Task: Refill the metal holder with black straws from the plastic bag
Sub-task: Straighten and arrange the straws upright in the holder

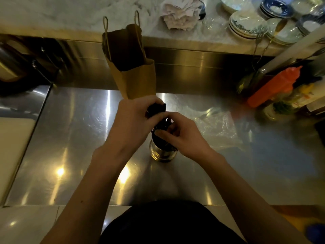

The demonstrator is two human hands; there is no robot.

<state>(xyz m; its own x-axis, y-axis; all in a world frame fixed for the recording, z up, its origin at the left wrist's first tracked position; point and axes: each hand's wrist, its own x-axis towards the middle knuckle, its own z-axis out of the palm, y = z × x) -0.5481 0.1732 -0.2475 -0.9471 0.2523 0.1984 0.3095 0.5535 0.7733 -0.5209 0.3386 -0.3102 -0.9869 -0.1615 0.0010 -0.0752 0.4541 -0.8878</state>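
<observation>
The metal holder (162, 153) stands about midway across the table (73, 138), between its near and far edges, and looks light enough to tip if knocked sideways. The black straws (157, 108) rise out of its mouth as one dark bundle, leaning away toward the far edge. They should be very light, smooth and slippery, stiff along their length but easily crushed, and apt to fan apart; I would hold them as a bundle, not one by one.

The right hand (182, 136) is just above the holder's rim, with its fingers curled in on the lower part of the bundle. The left hand (132, 119) is wrapped round the upper part, and only the tips show beyond it.

The clear plastic bag (219, 128) lies flat to the right, apart from both hands. A brown paper bag (136, 80) stands behind, at the far edge.
</observation>
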